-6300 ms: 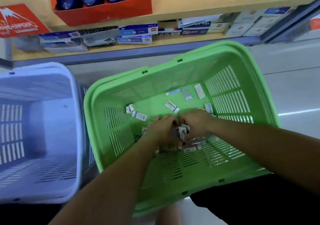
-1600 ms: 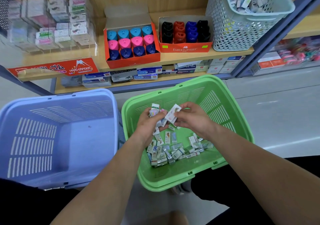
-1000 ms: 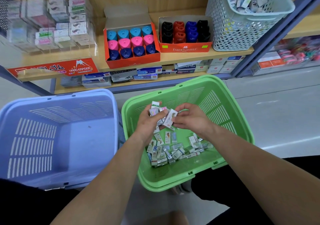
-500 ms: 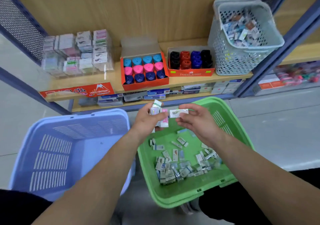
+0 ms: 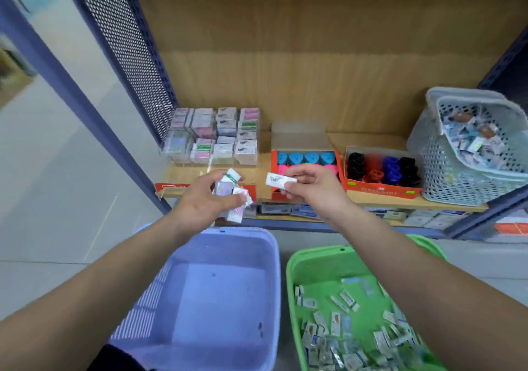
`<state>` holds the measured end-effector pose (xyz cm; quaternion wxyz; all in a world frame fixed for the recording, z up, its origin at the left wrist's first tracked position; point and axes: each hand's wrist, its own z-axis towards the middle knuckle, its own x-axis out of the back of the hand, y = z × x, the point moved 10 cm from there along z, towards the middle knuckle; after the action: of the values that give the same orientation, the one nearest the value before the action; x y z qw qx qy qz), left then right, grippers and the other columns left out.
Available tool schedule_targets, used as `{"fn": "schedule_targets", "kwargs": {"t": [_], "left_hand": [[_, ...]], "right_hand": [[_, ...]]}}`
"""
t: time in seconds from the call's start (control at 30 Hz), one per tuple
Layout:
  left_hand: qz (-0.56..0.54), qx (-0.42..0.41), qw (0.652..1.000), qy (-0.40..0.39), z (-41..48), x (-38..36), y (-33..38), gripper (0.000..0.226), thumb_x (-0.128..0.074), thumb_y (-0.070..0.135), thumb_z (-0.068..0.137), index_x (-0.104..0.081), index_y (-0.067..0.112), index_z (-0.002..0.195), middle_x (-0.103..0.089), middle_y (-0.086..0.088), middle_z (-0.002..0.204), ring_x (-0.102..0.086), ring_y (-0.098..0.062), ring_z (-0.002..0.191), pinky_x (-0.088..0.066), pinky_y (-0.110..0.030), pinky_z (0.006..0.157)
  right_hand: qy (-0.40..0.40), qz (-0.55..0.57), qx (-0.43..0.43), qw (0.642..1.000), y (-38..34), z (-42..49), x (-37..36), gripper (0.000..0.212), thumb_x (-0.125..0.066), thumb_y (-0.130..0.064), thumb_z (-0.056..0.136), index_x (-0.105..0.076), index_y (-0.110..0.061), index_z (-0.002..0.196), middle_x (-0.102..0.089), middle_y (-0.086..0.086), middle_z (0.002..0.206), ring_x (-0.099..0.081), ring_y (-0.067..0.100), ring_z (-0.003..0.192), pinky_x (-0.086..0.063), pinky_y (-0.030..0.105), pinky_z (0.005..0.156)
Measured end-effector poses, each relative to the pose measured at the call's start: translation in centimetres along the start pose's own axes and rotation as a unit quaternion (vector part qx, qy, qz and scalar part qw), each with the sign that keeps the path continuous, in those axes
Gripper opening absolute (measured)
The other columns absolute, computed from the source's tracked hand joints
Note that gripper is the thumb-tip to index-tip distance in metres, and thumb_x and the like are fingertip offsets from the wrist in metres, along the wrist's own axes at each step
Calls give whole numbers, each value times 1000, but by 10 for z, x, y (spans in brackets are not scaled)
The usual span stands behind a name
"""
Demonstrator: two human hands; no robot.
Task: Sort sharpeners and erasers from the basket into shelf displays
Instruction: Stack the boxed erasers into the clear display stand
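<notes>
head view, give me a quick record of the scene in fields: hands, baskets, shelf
left grip: holds a bunch of small erasers
right grip: pinches a single eraser
position: both grips up in front of the shelf
green basket: lower right, many loose wrapped erasers inside
blue basket: left of the green one
on shelf: clear eraser display, blue-and-pink sharpener box, dark sharpener box, grey mesh basket

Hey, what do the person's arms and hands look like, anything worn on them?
The left hand and right hand are bare: no gloves, rings, watch or bracelets visible. The left forearm and right forearm are uncovered, no sleeve in view. A dark bit of clothing shows at the bottom edge by the left forearm; what garment is unclear.
</notes>
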<state>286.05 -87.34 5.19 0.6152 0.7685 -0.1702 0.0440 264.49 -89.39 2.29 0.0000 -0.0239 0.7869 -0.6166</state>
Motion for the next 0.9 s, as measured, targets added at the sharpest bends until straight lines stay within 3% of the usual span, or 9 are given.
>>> {"fn": "schedule_targets", "kwargs": {"t": [0.13,0.3,0.37,0.43,0.53,0.7,0.9], "left_hand": [[0,2,999,44,12,49,-11,27,-79,14,85,-70,20,110,-75,-9,103,-70,-12,84,-53,-16,65],[-14,2,998,65,38,82,-20,24,-77,9,86,-69,12,108,-73,-18,101,-69,-15,76,-56,-22,60],[-27,5,997,76,47,93,-24,23,-76,8,86,-69,13,107,-74,-15,97,-72,-17,76,-58,-25,60],[-37,10,996,83,53,99,-29,23,-76,8,86,-69,16,107,-76,-11,95,-74,-19,76,-60,-29,60],[-50,18,995,90,60,104,-38,24,-76,8,86,-69,16,108,-76,-8,94,-75,-17,77,-59,-24,61],[-43,34,995,79,72,103,-51,28,-79,18,85,-70,27,109,-76,-2,101,-75,-19,88,-61,-29,70],[-54,48,994,87,74,101,-52,25,-77,14,87,-69,31,103,-75,-2,90,-69,-5,61,-47,-15,47]], "right_hand": [[16,-16,-27,999,6,62,-30,23,-66,9,89,-69,-14,90,-71,13,88,-72,18,71,-61,25,71],[52,-92,-22,994,14,136,-48,21,-69,-3,91,-69,-24,92,-74,10,98,-74,23,82,-60,35,72],[73,-148,7,986,8,161,-51,22,-72,-8,90,-68,-30,88,-74,3,95,-70,17,77,-56,31,66],[65,-206,33,976,6,183,-59,20,-73,-11,89,-69,-31,90,-74,-2,94,-65,11,75,-51,25,66],[32,-289,64,955,9,202,-72,17,-71,-13,92,-72,-26,104,-69,-8,95,-65,9,88,-49,19,72],[-15,-426,144,893,6,210,-88,27,-66,-15,95,-71,-19,121,-61,-9,107,-56,8,95,-43,21,85],[-29,-473,185,861,9,212,-91,27,-65,-21,95,-70,-21,122,-64,1,117,-58,12,97,-50,32,92]]}}
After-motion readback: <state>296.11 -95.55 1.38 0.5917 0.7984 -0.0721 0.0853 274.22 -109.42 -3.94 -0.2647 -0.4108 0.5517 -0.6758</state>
